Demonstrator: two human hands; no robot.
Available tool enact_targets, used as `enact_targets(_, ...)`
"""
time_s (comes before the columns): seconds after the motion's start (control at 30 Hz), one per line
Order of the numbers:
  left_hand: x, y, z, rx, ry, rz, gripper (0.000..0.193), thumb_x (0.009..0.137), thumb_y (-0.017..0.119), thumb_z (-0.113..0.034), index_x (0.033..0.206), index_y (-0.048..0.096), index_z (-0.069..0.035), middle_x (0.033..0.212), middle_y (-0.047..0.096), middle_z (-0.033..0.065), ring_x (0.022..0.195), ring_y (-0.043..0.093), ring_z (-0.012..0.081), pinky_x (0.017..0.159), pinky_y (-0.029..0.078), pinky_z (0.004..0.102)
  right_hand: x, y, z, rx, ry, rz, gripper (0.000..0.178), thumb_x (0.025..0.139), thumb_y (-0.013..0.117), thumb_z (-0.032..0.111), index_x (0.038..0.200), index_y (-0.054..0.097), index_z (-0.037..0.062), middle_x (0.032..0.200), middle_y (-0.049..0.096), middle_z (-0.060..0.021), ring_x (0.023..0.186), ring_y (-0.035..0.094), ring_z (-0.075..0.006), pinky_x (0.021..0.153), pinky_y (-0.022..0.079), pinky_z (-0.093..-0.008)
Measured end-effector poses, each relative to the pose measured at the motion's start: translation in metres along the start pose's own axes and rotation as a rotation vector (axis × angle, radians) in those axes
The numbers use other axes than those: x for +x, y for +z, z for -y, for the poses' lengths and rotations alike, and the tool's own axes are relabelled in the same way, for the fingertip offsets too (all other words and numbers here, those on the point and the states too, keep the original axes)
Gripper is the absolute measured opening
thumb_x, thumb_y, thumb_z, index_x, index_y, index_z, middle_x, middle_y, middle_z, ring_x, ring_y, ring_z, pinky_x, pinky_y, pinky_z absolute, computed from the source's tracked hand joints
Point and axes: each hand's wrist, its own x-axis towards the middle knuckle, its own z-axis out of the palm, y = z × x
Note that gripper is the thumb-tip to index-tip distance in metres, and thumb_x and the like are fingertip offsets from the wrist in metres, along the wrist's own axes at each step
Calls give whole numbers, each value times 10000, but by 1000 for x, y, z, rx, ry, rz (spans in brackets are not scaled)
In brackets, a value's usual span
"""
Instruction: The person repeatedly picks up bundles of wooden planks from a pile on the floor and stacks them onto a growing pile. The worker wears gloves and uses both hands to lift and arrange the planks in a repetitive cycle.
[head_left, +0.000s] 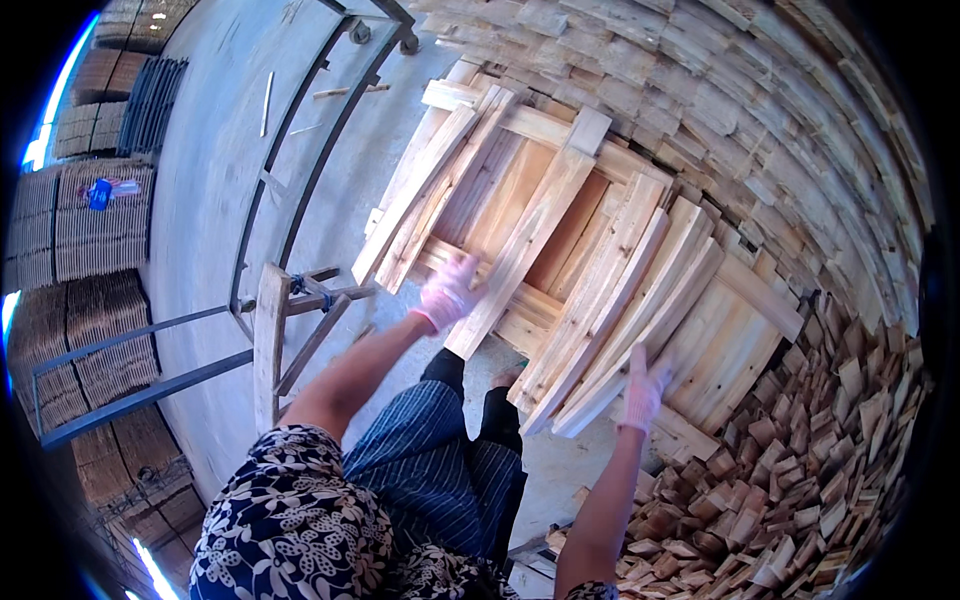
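In front of me a stack of pale wooden boards lies with loose planks across it. My left hand (452,292), in a pale pink glove, is beside the lower end of a long plank (535,235); its slightly blurred fingers look apart. A pair of narrow planks (425,185) lies just beyond it, on the left. To the right, several planks side by side (640,310) slant toward me. Against the near end of the outermost one, my gloved right hand (645,388) rests with fingers stretched out. A wider board panel (715,355) lies to its right.
Layered wood pieces form a wall (730,110) behind the stack. A heap of small offcuts (760,500) spreads at the lower right. At left stand a metal frame cart (270,180) and a wooden upright (270,340). Bundled slats (95,220) line the far left.
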Motion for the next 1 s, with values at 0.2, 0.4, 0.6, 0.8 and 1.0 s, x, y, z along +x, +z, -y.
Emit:
enact_targets(0.2,91,-86,79,116,-142,-292,763,898,672,-474,1534,427,-132,1336,543,284,1246,524,470,1050,436,534,23,41,-48,208,-147,-111,918,978,643,477,1627,175,29,1650,235,-264,1505,293,-403,1231,265,-424)
enact_targets(0.4,129,-97,135,-134,-121,26,921,883,723,-446,1623,256,-162,1381,550,280,1285,554,445,1130,418,442,-26,14,-17,141,-37,-123,895,965,705,364,1617,207,6,1649,262,-242,1513,292,-363,1245,257,-411)
enact_targets(0.6,108,-138,83,-32,-30,-89,949,811,807,-350,1593,321,-118,1255,594,260,1157,620,398,1001,519,451,-104,42,40,79,-1,-115,926,932,719,347,1625,188,36,1635,273,-261,1504,288,-419,1230,295,-458)
enact_targets(0.8,38,-114,-35,-843,170,395,957,882,772,-187,1634,196,-52,1656,302,182,1519,304,291,1249,249,386,-77,99,82,-187,215,-116,809,942,689,262,1598,275,36,1608,327,-257,1477,322,-436,1197,322,-470)
enact_targets(1.0,35,16,-170,-546,9,425,952,909,672,-507,1642,152,-190,1465,410,324,1376,406,511,1126,391,520,-60,89,-6,251,-54,-41,758,954,669,274,1587,323,44,1545,446,-245,1389,459,-394,1164,360,-434)
